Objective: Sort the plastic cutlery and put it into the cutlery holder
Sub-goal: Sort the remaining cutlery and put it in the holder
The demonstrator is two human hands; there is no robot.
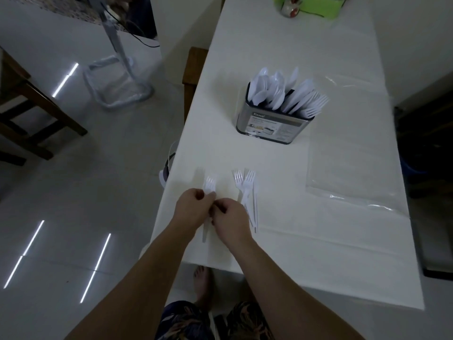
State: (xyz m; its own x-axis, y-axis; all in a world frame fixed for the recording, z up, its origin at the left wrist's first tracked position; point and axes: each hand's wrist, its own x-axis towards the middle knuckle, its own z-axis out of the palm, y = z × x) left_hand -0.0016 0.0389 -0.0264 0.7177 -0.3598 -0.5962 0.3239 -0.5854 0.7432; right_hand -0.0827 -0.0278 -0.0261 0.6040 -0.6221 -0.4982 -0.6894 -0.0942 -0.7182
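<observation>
Pinching 1 fork (208,186) with both hands, left hand (193,207) and right hand (231,218), square it before the holder (274,119) at 1 o'clock.

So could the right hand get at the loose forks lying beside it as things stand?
Probably yes. The right hand is right beside the loose forks, nothing lies between them, but its fingers first need to release the fork both hands hold.
</observation>
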